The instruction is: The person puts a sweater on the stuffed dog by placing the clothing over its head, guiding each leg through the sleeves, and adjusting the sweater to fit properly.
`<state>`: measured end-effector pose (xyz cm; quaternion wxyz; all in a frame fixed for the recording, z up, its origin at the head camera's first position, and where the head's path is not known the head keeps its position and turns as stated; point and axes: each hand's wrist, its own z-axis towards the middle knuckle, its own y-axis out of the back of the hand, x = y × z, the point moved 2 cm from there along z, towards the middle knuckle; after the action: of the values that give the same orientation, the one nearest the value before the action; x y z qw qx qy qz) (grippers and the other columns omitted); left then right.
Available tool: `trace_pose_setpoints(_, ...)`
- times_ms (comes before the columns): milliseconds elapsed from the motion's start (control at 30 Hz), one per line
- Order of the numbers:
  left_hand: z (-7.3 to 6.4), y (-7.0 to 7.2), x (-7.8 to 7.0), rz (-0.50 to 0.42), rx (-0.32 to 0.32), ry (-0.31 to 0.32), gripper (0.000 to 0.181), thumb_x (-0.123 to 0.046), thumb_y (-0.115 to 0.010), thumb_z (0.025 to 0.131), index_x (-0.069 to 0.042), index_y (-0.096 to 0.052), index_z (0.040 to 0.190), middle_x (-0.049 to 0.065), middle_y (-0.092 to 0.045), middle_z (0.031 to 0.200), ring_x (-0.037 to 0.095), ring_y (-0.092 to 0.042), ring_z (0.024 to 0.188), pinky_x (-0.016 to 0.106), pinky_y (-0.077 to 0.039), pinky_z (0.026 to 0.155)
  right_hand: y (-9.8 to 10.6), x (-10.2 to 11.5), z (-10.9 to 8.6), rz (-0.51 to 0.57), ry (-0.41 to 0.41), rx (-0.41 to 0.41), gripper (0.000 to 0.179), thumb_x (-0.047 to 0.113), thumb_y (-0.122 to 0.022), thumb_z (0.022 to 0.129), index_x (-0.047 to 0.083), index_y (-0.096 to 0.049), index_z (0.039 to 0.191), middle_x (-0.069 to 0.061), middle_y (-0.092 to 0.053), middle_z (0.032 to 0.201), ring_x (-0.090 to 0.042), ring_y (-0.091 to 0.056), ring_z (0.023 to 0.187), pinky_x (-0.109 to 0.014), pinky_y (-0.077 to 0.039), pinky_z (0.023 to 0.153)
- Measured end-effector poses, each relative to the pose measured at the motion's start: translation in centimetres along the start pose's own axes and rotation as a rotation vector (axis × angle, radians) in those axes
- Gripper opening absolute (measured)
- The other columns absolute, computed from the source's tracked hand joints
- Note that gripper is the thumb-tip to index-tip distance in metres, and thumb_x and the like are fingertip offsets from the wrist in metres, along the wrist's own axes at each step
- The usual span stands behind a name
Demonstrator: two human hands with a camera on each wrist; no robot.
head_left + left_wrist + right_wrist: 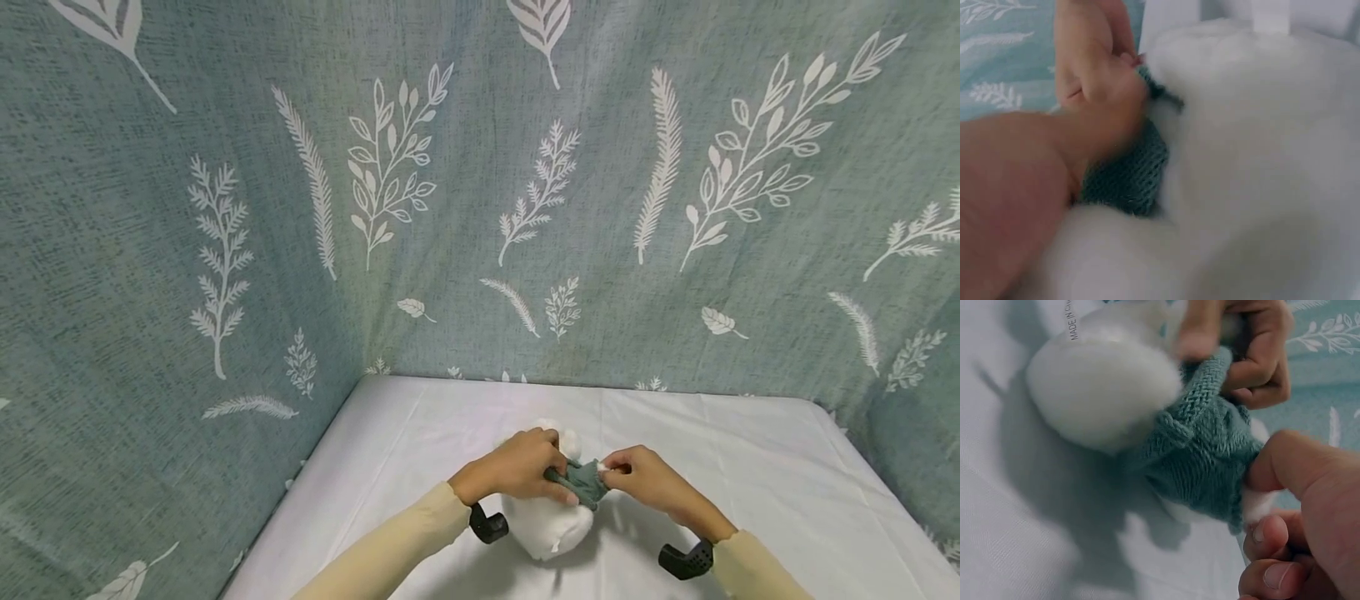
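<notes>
A white fluffy plush toy [551,531] lies on the white surface, wearing a teal knitted sweater [587,483]. My left hand [527,467] rests over the toy and holds the sweater's edge between thumb and curled fingers. From the other side, my right hand [647,480] pinches the sweater's far end, where a white tuft [1257,505] pokes out by the thumb. The right wrist view shows the sweater's ribbed weave and the rounded white body beside it. Fur fills much of the left wrist view, and the left thumb is blurred there.
A white cloth-covered table [420,425] lies beneath the toy. Green-grey curtains [480,208] with white leaf prints hang behind it and along the sides. A white label [1071,322] with printed letters sticks out of the fur. Black wrist devices [686,560] sit on both forearms.
</notes>
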<state>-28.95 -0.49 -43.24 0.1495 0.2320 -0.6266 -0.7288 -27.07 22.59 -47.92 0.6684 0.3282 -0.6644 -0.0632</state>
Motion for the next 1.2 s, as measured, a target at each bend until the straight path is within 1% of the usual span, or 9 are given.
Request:
trace_pose_setpoints(67, 0.3, 0.1, 0.0, -0.062, -0.01, 0.045, 0.032, -0.049, -0.073, 0.094, -0.022, -0.069, 0.078, -0.011, -0.052, 0.076, 0.003, -0.042, 0.069, 0.017, -0.035, 0.059, 0.0, 0.2, -0.1, 0.01, 0.004, -0.001, 0.022, 0.022, -0.065, 0.101, 0.005, -0.076, 0.111, -0.002, -0.07, 0.092, -0.026, -0.064, 0.092, -0.041, -0.052, 0.081)
trace_pose_setpoints(133, 0.6, 0.0, -0.1, -0.105, -0.027, 0.108, 0.031, -0.049, -0.072, 0.095, -0.021, -0.068, 0.082, -0.011, -0.053, 0.076, 0.003, -0.044, 0.068, 0.017, -0.038, 0.059, -0.1, 0.4, -0.2, 0.023, 0.015, -0.003, 0.024, 0.025, -0.066, 0.101, 0.006, -0.076, 0.111, -0.003, -0.07, 0.091, -0.025, -0.063, 0.089, -0.04, -0.052, 0.079)
trace_pose_setpoints(233, 0.9, 0.0, -0.4, -0.087, -0.046, 0.181, 0.026, -0.045, -0.077, 0.092, -0.021, -0.07, 0.092, -0.011, -0.054, 0.083, 0.001, -0.046, 0.069, 0.017, -0.041, 0.06, -0.2, 0.8, -0.2, 0.023, 0.053, -0.016, 0.024, 0.028, -0.067, 0.101, 0.007, -0.076, 0.108, -0.003, -0.066, 0.083, -0.02, -0.058, 0.079, -0.034, -0.048, 0.072)
trace_pose_setpoints(300, 1.1, -0.1, -0.7, -0.059, -0.048, 0.204, 0.025, -0.042, -0.082, 0.088, -0.021, -0.072, 0.096, -0.01, -0.053, 0.086, 0.0, -0.046, 0.07, 0.016, -0.041, 0.06, -0.3, 1.0, -0.2, 0.017, 0.075, -0.021, 0.022, 0.029, -0.067, 0.101, 0.008, -0.076, 0.105, -0.002, -0.061, 0.077, -0.016, -0.053, 0.072, -0.031, -0.045, 0.067)
trace_pose_setpoints(433, 1.4, -0.2, -1.1, -0.024, -0.051, 0.206, 0.021, -0.038, -0.085, 0.085, -0.021, -0.074, 0.09, -0.011, -0.053, 0.084, -0.001, -0.046, 0.069, 0.015, -0.041, 0.058, -0.4, 1.1, -0.2, -0.009, 0.092, -0.045, 0.018, 0.026, -0.067, 0.1, 0.01, -0.075, 0.1, 0.002, -0.055, 0.071, -0.011, -0.049, 0.065, -0.028, -0.041, 0.062)
trace_pose_setpoints(667, 1.5, 0.1, -1.3, -0.048, -0.069, 0.204, 0.016, -0.028, -0.088, 0.083, -0.02, -0.075, 0.083, -0.015, -0.063, 0.073, -0.003, -0.052, 0.064, 0.014, -0.043, 0.058, -0.8, 1.2, -0.2, -0.03, 0.087, -0.106, 0.012, 0.022, -0.07, 0.097, 0.012, -0.076, 0.095, 0.004, -0.05, 0.066, -0.009, -0.043, 0.06, -0.026, -0.037, 0.057)
trace_pose_setpoints(800, 1.3, 0.4, -1.5, -0.023, -0.082, 0.184, 0.013, -0.022, -0.089, 0.082, -0.02, -0.076, 0.081, -0.015, -0.065, 0.072, -0.003, -0.054, 0.066, 0.014, -0.043, 0.058, -0.8, 1.3, -0.2, -0.046, 0.09, -0.137, 0.013, 0.023, -0.071, 0.096, 0.013, -0.075, 0.089, 0.006, -0.047, 0.062, -0.006, -0.039, 0.057, -0.025, -0.035, 0.055)
trace_pose_setpoints(1000, 0.9, 0.5, -1.4, 0.055, -0.074, 0.146, 0.015, -0.015, -0.087, 0.082, -0.024, -0.076, 0.076, -0.014, -0.058, 0.074, -0.002, -0.048, 0.065, 0.014, -0.039, 0.057, -0.7, 1.2, -0.4, -0.045, 0.066, -0.147, 0.015, 0.023, -0.073, 0.096, 0.012, -0.073, 0.086, 0.005, -0.046, 0.062, -0.008, -0.039, 0.059, -0.026, -0.035, 0.057)
trace_pose_setpoints(1200, 0.8, 0.2, -1.5, 0.115, -0.085, 0.139, 0.017, -0.019, -0.089, 0.081, -0.022, -0.073, 0.08, -0.012, -0.053, 0.079, 0.0, -0.046, 0.066, 0.016, -0.039, 0.058, -0.8, 1.2, -0.4, -0.025, 0.021, -0.155, 0.016, 0.024, -0.072, 0.096, 0.01, -0.074, 0.087, 0.002, -0.055, 0.068, -0.013, -0.045, 0.066, -0.03, -0.039, 0.062)
